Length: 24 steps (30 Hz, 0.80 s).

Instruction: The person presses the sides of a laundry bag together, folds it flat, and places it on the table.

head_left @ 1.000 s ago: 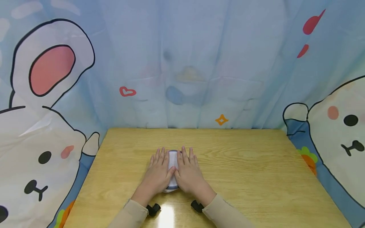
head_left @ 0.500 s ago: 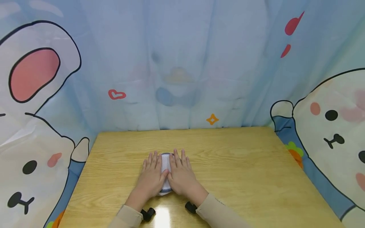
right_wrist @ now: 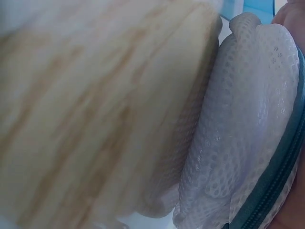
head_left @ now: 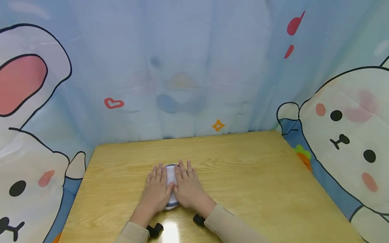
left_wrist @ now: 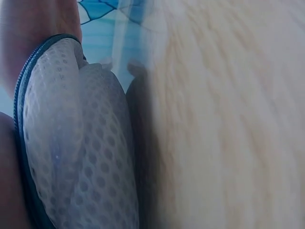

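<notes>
A white mesh laundry bag (head_left: pixel 171 176) with a dark blue zipped rim lies on the wooden table, partly covered by both hands. My left hand (head_left: pixel 156 189) rests flat on its left side, fingers straight and pointing away from me. On the other side lies my right hand (head_left: pixel 189 189), likewise flat with its fingers stretched out. The two thumbs come close together over the middle of the bag. In the left wrist view the bag's mesh side (left_wrist: pixel 95 157) bulges below the zip; the right wrist view shows its mesh (right_wrist: pixel 228 133) creased and folded near the tabletop.
The wooden table (head_left: pixel 243 182) stretches out on both sides of the hands. Behind it hangs a light blue curtain (head_left: pixel 188 50) printed with white cartoon animals. Black wrist mounts (head_left: pixel 155 230) sit under both wrists.
The head view has turned a little to the right, so everything appears further left in it. Both hands stay flat on the mesh bag.
</notes>
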### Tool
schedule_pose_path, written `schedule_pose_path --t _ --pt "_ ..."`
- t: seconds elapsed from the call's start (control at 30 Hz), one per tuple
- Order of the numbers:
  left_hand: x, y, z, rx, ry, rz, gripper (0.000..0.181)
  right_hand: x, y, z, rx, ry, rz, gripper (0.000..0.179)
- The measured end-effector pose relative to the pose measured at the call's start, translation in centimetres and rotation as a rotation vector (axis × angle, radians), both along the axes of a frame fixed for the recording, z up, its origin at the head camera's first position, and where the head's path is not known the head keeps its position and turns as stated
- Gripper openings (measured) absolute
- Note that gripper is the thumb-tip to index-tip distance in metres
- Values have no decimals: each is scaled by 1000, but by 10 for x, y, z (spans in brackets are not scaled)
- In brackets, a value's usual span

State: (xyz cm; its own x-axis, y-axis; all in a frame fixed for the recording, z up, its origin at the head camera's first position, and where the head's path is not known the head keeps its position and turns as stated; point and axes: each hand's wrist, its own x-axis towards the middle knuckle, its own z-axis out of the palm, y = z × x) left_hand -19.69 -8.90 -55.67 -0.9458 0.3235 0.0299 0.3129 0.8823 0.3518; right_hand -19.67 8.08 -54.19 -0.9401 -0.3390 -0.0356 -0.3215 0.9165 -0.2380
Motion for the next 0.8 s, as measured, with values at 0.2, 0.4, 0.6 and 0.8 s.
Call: schedule_pose_path --t 0.2,0.4,0.6,0.8 --pt "3 -1 1 14 -10 2 73 1 -2 2 38 -48 -4 70" --pt "5 -4 -1 11 -11 1 72 4 -6 2 34 -46 -16 70" --pt "3 -7 -5 -4 -37 3 73 1 -10 -3 47 -42 -6 69" --pt "-3 -5 -5 -2 -45 -10 73 -4 -8 -4 46 -42 -17 70"
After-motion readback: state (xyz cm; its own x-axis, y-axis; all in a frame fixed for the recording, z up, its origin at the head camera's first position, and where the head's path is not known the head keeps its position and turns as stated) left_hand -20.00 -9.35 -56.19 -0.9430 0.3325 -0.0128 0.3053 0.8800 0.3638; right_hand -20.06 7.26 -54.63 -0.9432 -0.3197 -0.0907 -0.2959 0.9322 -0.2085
